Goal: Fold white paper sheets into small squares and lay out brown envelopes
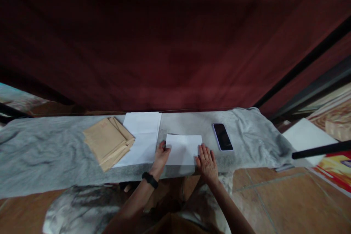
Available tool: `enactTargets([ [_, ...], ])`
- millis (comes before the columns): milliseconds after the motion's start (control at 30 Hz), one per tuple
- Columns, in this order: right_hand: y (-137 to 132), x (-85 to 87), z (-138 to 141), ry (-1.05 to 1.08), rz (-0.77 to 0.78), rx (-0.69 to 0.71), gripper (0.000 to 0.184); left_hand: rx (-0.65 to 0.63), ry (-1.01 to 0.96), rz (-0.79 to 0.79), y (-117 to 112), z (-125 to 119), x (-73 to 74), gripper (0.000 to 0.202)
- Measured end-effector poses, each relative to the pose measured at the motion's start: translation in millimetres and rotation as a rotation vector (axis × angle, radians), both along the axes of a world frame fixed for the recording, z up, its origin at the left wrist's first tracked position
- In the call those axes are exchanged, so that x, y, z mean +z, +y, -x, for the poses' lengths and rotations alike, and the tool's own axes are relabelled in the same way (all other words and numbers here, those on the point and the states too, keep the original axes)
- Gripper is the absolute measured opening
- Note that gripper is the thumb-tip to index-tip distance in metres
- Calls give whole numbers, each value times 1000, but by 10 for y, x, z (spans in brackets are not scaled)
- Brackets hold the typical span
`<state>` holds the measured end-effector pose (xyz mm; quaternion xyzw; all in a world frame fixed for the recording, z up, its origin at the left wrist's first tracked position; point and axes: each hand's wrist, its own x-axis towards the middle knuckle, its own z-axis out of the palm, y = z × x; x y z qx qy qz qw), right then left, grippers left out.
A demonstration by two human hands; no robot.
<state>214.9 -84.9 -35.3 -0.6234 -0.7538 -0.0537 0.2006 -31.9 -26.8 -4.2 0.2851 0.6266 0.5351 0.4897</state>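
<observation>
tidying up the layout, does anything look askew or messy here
The brown envelope stack is fanned and sits at an angle, its edge overlapping the white sheet. The grey cloth is rumpled at its right end. The folded white paper under the left hand and right hand and the phone lie flat; nothing spilled or torn.

**pixelpete:** Pretty dim overall. The dark red curtain swallows the top half and goes near black in the upper corners.

**wide_eye:** Yep, and the folded paper and the white sheet beside it are the brightest spots, almost blown out. Light looks soft and seems to come from above, and shadows are faint on the grey cloth.

**pixelpete:** Fisheye too. The cloth's far edge bows, and the black bar on the right slants. The far left and right edges are smeary, and the floor goes murky at bottom centre.
</observation>
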Motion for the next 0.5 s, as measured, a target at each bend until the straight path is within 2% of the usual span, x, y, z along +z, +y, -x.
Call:
enactTargets([
  [100, -27, 100, 81, 43, -8, 26, 60, 32, -14, 58, -94, -23, 55, 24],
  [300, -138, 301, 536, 130, 119, 271, 76, 15, -136, 106, -198, -81, 256, 36],
  [400, -100, 363, 665, 244, 150, 254, 65, -17, -198, 114, -200, -100, 376, 43],
  [500, 9, 524, 666, 529, 168, 179, 55, -109, -364, 138, -208, -99, 486, 47],
])
